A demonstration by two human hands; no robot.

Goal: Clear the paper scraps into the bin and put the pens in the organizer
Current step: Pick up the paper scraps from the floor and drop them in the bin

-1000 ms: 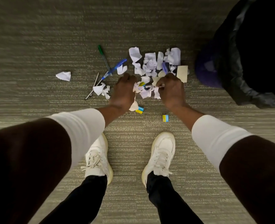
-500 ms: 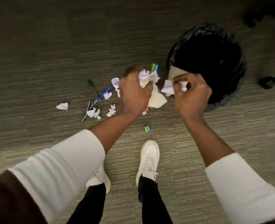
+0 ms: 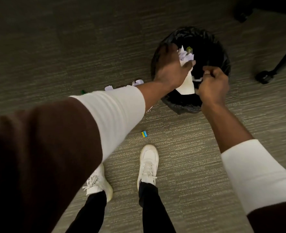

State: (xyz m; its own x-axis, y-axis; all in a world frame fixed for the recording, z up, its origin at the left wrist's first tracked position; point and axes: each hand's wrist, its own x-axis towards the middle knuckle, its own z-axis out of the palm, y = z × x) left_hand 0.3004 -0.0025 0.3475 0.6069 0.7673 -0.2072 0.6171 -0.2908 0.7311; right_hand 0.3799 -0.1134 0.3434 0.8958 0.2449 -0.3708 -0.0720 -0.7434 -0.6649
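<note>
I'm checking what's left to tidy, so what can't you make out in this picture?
Head view:
- Pens: left sleeve hides all but one green tip.
- Floor scraps: partly behind that sleeve.
- Bin inside: too dark.
- Right hand: curled fingers hide how much paper it holds.
- Organizer: out of frame.

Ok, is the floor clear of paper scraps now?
No, a blue and yellow scrap lies on the carpet by the right shoe, and white scraps show past the left forearm.
</note>
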